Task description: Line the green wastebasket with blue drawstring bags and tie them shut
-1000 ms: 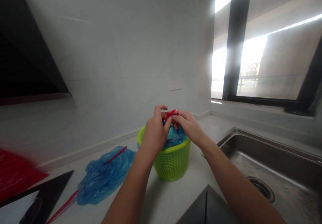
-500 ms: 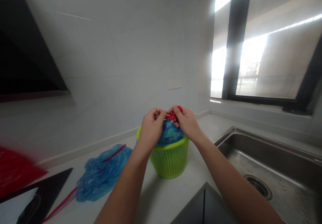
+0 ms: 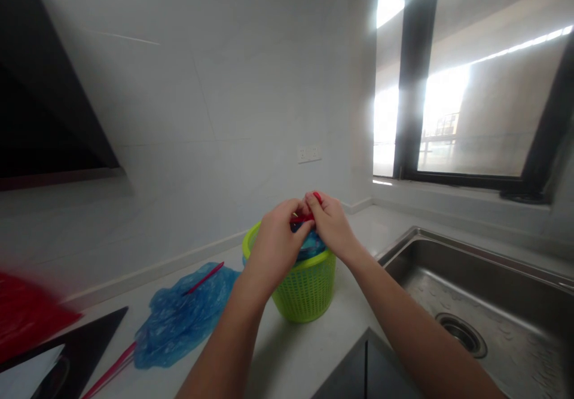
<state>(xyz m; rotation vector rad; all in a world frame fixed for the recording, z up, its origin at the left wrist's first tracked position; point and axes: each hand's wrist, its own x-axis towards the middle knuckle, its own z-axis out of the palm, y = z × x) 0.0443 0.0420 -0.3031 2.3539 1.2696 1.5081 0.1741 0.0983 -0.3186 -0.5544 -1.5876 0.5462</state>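
A lime-green perforated basket (image 3: 303, 294) stands upright on the counter, with a blue plastic bag (image 3: 313, 248) bunched in its mouth. Over the rim, both of my hands meet at the red drawstring (image 3: 304, 218) of that bag. The fingers of my left hand (image 3: 283, 231) are closed around one part of the drawstring, partly hidden behind the hand's back. My right hand (image 3: 330, 219) pinches another part between thumb and fingers, and a red tip sticks up above the thumb. How the strands cross cannot be made out.
Left of the basket lies a crumpled blue bag (image 3: 183, 318) with red drawstrings. A blurred red sheet-like thing (image 3: 29, 321) hangs over a black cooktop (image 3: 96, 339). A steel sink (image 3: 448, 291) is at right, a grey panel (image 3: 354, 366) at the near edge.
My left hand has turned and moved slightly down and right, its thumb now nearer the right hand. The red drawstring is bunched tighter between the hands. The view has shifted slightly.
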